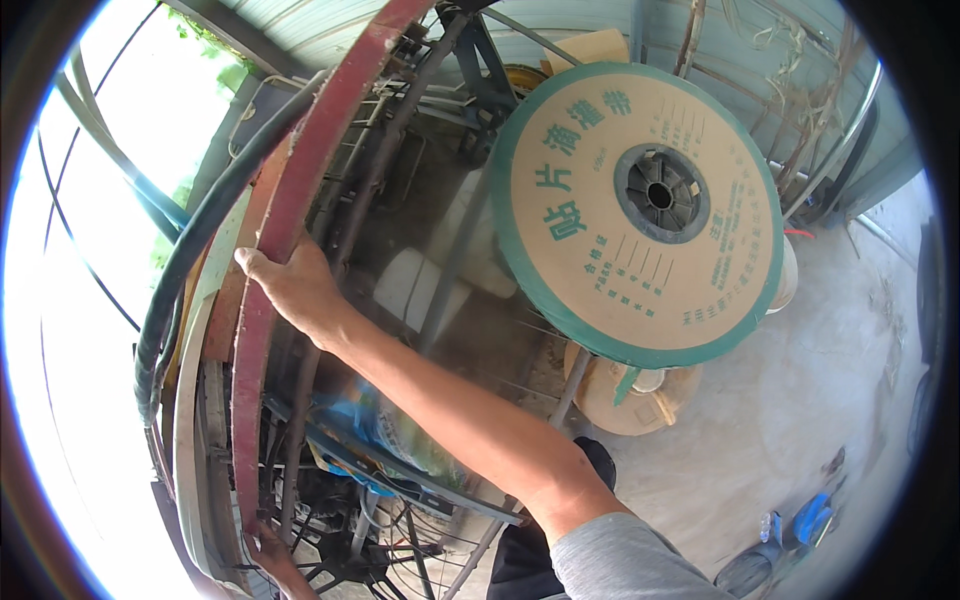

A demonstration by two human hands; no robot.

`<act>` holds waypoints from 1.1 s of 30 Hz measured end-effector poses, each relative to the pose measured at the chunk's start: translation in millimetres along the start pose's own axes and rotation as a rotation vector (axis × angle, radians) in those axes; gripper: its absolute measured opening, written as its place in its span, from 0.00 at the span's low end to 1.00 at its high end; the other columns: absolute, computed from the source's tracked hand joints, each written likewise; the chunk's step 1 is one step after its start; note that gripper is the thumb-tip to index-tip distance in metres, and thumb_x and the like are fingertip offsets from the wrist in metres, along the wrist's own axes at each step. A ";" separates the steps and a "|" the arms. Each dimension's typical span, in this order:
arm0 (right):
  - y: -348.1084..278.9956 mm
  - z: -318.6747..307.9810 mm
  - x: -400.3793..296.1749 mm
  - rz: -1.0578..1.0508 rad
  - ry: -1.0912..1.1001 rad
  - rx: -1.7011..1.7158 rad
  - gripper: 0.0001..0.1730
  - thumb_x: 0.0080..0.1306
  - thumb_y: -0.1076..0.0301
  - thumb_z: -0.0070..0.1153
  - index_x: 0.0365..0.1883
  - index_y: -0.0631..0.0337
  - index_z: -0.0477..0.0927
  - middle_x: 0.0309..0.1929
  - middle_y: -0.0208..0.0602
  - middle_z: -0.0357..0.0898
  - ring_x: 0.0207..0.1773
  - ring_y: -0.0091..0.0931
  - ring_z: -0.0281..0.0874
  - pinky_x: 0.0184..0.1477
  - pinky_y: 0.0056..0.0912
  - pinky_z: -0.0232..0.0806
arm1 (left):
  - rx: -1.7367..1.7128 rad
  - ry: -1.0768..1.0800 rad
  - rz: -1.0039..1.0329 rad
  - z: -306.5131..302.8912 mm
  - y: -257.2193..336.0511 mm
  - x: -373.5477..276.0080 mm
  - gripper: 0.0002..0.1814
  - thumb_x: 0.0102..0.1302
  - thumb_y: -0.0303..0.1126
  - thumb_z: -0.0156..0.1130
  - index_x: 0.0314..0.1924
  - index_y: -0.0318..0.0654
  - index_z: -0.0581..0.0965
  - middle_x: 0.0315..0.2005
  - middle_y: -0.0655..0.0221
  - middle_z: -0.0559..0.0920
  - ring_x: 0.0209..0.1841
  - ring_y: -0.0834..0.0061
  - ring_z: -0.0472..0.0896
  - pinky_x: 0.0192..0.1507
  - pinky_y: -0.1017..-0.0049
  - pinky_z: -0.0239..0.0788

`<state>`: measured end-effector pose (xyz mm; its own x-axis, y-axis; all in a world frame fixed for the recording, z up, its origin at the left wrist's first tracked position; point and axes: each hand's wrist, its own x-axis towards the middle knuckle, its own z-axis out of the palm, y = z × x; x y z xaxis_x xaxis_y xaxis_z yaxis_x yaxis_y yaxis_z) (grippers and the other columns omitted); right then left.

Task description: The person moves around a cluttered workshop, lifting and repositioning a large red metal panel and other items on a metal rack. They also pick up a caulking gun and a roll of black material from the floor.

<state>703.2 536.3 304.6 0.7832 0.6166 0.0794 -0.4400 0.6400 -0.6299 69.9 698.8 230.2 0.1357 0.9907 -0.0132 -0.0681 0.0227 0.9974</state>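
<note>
A long, narrow red board (281, 199), rough along its edges, runs from the top of the view down the left side. My right hand (296, 289) is wrapped around it near the middle, thumb over its left edge and the other fingers hidden behind. Lower down, my left hand (271, 556) grips the board near its bottom end; only part of this hand shows. Just left of the board hangs a thick black hose (214, 191). Pale, light-coloured boards (191, 442) stand beside it. To the right of the board is a rusty metal rack frame (367, 187).
A large cardboard-faced reel (570, 292) with a green rim and printed writing sits right of the rack. Below it is a yellowish plastic container (630, 409). White jugs (420, 289) stand inside the rack. Blue items (811, 519) lie on the concrete floor (810, 382).
</note>
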 end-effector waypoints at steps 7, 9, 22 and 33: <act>20.1 -7.8 -43.5 0.199 0.065 -0.001 0.18 0.66 0.66 0.59 0.51 0.67 0.79 0.40 0.33 0.80 0.42 0.23 0.77 0.46 0.34 0.71 | 0.316 -0.041 0.134 -62.1 -43.0 -16.6 0.22 0.76 0.29 0.58 0.63 0.22 0.69 0.57 0.52 0.79 0.61 0.66 0.78 0.68 0.70 0.69; 13.9 -5.6 -42.2 0.133 0.112 0.057 0.17 0.65 0.65 0.64 0.47 0.70 0.82 0.41 0.33 0.82 0.43 0.22 0.76 0.47 0.33 0.71 | -0.022 0.022 -0.008 -8.9 -38.6 -33.5 0.20 0.76 0.29 0.58 0.63 0.25 0.70 0.57 0.53 0.79 0.61 0.65 0.78 0.68 0.69 0.68; 33.9 -12.0 -54.6 0.153 0.112 0.026 0.26 0.69 0.62 0.65 0.62 0.62 0.74 0.57 0.33 0.77 0.61 0.27 0.75 0.64 0.40 0.68 | -0.240 0.133 -0.459 67.3 15.3 -76.8 0.19 0.75 0.43 0.62 0.51 0.33 0.77 0.45 0.53 0.85 0.49 0.59 0.85 0.54 0.60 0.81; 123.4 62.3 -179.3 0.255 0.077 -0.381 0.27 0.73 0.51 0.60 0.60 0.62 0.74 0.60 0.37 0.76 0.63 0.30 0.73 0.67 0.46 0.64 | 1.254 0.273 0.327 -36.3 29.9 77.3 0.22 0.74 0.49 0.58 0.40 0.34 0.79 0.28 0.66 0.81 0.27 0.71 0.80 0.28 0.71 0.72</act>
<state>481.0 533.2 260.7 0.7080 0.6870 -0.1635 -0.4413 0.2496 -0.8620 42.4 780.9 256.5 0.0753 0.9250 0.3724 0.9143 -0.2131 0.3445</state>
